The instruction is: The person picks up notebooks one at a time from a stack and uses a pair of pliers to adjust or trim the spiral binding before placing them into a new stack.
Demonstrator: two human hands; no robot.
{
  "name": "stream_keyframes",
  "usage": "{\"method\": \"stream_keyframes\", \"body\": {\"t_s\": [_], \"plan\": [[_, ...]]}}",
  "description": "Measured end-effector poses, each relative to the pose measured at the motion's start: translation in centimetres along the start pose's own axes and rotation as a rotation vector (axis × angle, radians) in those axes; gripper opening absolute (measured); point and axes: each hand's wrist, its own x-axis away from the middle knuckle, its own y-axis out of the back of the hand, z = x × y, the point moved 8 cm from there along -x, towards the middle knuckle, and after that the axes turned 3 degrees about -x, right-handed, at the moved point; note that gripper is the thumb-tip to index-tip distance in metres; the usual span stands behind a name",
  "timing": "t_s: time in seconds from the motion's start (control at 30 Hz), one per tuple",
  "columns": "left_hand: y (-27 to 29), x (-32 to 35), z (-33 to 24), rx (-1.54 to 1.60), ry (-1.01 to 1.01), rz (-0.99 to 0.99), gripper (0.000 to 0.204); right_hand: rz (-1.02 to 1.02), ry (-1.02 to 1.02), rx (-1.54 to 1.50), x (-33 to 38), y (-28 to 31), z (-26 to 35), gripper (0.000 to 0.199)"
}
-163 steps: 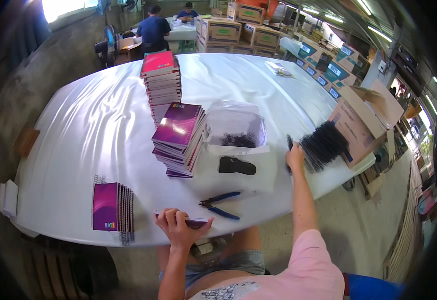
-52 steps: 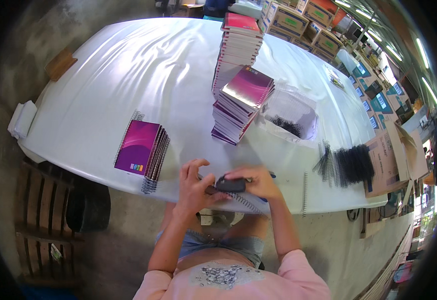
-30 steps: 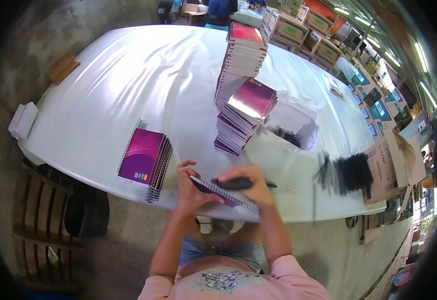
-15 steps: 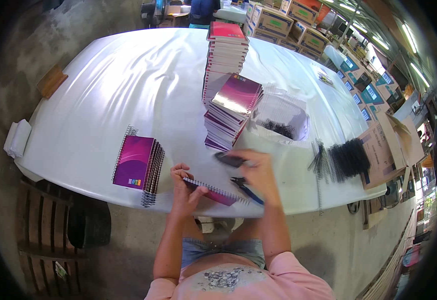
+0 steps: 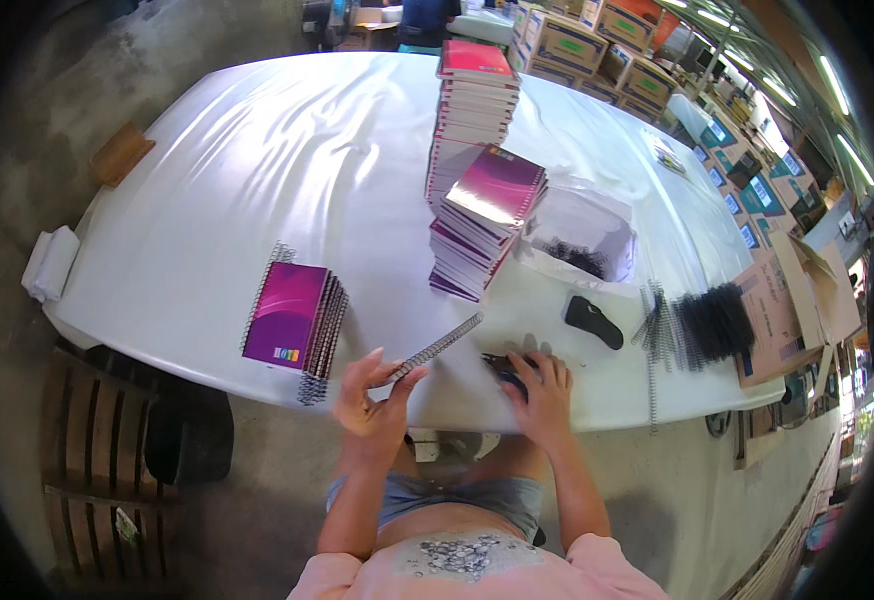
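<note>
Near the table's front edge, my left hand (image 5: 372,400) pinches a spiral-bound notebook (image 5: 435,346), held edge-on so that mainly its coil shows. My right hand (image 5: 542,395) has its fingers over a pair of pliers (image 5: 500,366) on the table and grips them; the handles are mostly hidden beneath it. Beyond that hand lies a black, elongated object (image 5: 594,322), narrow in the middle, whose kind I cannot make out. Purple coil-bound notebooks (image 5: 285,315) are stacked left of my left hand.
Tall piles of purple notebooks (image 5: 487,210) and red-covered notebooks (image 5: 477,60) stand mid-table. Beside them a white-lined tray (image 5: 622,225) holds black coil pieces. Black coils (image 5: 712,325) lie at the right by an open carton (image 5: 782,310). A white cover (image 5: 207,200) drapes the table.
My right hand has put the black object down on the right and moved down onto the pliers. My left hand has turned the notebook so its coil points up and away.
</note>
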Motion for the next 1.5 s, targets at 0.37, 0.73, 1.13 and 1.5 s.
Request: {"method": "stream_keyframes", "body": {"t_s": [0.37, 0.73, 1.13, 1.5], "plan": [[0.4, -0.5, -5.0, -0.310, -0.497, -0.040, 0.063, -0.086, 0.232, -0.502, -0.6, 6.4, 11.9, 0.045], [0.0, 0.5, -6.6, -0.387, -0.704, -0.066, 0.042, 0.529, -0.405, -1.560, 2.5, -0.5, 10.3, 0.038], [5.1, -1.6, -2.6, 0.428, 0.319, -0.225, 0.013, 0.109, -0.027, -0.696, -2.3, 0.4, 5.3, 0.051], [12.5, -6.2, -6.6, 0.211, 0.045, -0.405, 0.022, 0.107, 0.106, -1.756, -12.0, 5.0, 19.0, 0.069]]}}
